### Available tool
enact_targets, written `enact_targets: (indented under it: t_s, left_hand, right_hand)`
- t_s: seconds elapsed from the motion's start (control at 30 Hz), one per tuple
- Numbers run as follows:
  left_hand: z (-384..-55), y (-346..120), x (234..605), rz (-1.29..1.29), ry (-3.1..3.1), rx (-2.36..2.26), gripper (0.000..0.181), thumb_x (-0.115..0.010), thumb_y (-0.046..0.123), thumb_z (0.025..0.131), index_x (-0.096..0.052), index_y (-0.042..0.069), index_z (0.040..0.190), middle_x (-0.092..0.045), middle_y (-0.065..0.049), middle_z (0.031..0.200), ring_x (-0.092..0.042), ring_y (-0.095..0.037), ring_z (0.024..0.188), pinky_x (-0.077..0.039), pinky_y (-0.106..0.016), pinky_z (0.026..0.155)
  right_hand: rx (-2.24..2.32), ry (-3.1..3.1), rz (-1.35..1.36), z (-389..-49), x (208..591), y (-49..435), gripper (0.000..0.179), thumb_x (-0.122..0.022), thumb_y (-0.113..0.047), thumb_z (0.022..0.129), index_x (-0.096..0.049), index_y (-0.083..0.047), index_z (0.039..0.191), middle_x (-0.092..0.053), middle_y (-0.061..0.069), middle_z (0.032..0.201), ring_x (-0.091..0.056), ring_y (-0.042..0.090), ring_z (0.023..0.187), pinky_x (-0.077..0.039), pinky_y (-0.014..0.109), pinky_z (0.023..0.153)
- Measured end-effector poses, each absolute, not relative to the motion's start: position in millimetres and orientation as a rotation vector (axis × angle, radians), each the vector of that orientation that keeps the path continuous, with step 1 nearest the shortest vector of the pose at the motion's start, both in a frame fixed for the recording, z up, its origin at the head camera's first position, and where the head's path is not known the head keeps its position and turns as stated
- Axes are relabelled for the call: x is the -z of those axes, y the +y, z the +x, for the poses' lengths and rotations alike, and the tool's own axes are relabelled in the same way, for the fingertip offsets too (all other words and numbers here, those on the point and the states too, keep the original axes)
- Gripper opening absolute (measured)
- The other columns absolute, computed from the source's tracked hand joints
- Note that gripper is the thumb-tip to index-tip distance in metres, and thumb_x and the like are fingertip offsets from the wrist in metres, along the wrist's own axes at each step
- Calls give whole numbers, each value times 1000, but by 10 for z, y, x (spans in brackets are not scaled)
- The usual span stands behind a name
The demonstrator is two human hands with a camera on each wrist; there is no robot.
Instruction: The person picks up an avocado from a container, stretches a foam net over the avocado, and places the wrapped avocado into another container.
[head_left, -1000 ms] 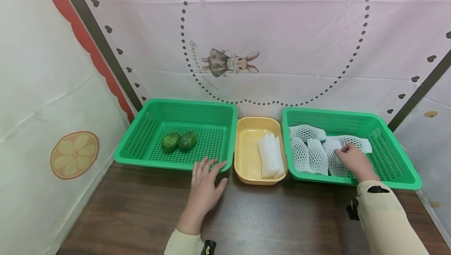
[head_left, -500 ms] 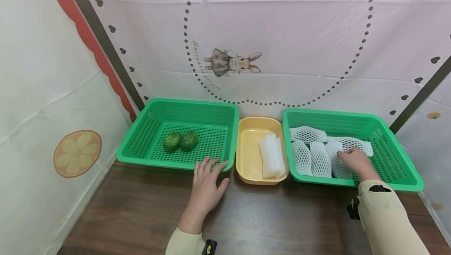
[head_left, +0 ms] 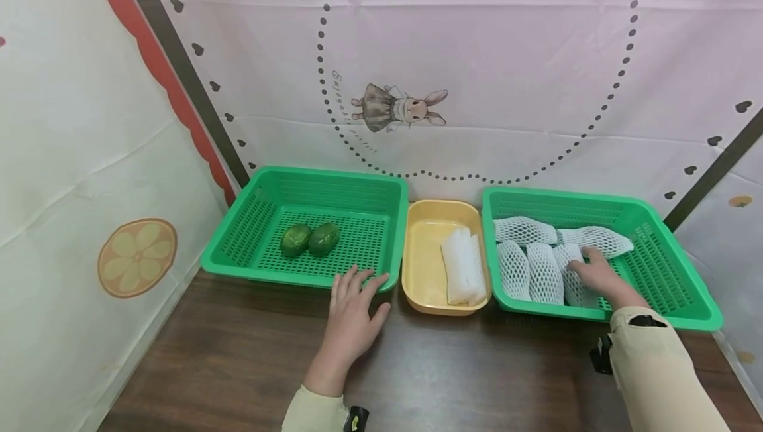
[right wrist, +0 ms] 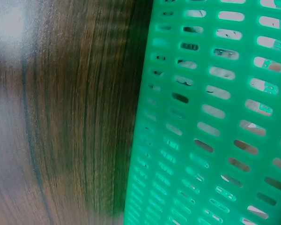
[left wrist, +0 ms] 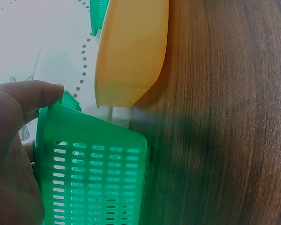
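Four fingers (head_left: 354, 277) of left hand (head_left: 353, 314) spread on green basket (head_left: 268, 275) | right hand (head_left: 602, 279) touching white net (head_left: 576, 290) (grip unclear)

My left grip (head_left: 352, 319) touches the left basket (head_left: 340, 187) at its near rim; two green fruits (head_left: 324, 239) lie inside. My right grip (head_left: 601, 279) is on the rightmost near net (head_left: 575, 290) in the right basket (head_left: 667, 273). Between the baskets, a yellow tray (head_left: 423, 266) holds white netting (head_left: 461, 270).

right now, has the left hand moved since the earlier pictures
No: in the head view, the left hand rests at the same spot on the left green basket's near rim.
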State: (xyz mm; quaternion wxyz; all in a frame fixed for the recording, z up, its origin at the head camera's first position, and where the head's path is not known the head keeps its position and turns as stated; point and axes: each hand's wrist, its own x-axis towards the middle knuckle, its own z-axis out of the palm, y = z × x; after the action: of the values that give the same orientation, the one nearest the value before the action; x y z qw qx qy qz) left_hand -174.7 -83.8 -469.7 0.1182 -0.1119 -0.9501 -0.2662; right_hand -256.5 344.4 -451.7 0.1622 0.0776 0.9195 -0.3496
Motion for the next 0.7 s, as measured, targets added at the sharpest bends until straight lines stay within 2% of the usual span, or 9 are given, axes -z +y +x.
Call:
enact_targets:
  t_s: [0.23, 0.43, 0.63, 0.7]
  left_hand:
    - [-1737, -842, 4685, -334, -2793, 775, 45, -67, 23, 85, -54, 20, 129, -44, -11, 135, -21, -32, 134, -6, -51, 109]
    - [-1741, -832, 4682, -358, -2794, 785, 46, -67, 26, 85, -53, 20, 129, -44, -10, 136, -22, -34, 134, -7, -53, 108]
    - [-1731, -862, 4664, -354, -2796, 878, 49, -66, 25, 86, -50, 18, 132, -42, -10, 137, -21, -32, 134, -4, -51, 109]
    - [-1713, -880, 4623, -359, -2790, 920, 50, -65, 24, 87, -49, 16, 133, -40, -11, 138, -20, -34, 134, -7, -53, 108]
  right_hand:
    - [976, 2610, 187, -2554, 4482, 3445, 71, -34, -26, 98, 5, 21, 136, 3, 45, 137, -2, 58, 126, -13, 64, 101]
    - [987, 2656, 210, -2477, 4388, 3406, 79, -34, -39, 98, 5, 17, 139, 2, 45, 138, -5, 59, 125, -18, 65, 98]
    - [1234, 2700, 154, -2313, 4099, 3075, 77, -39, -41, 97, -1, 7, 144, 0, 37, 144, -7, 54, 129, -21, 65, 97]
    - [1360, 2685, 127, -2207, 4008, 2927, 75, -41, -41, 97, -4, 4, 146, -1, 33, 147, -5, 50, 132, -19, 65, 98]
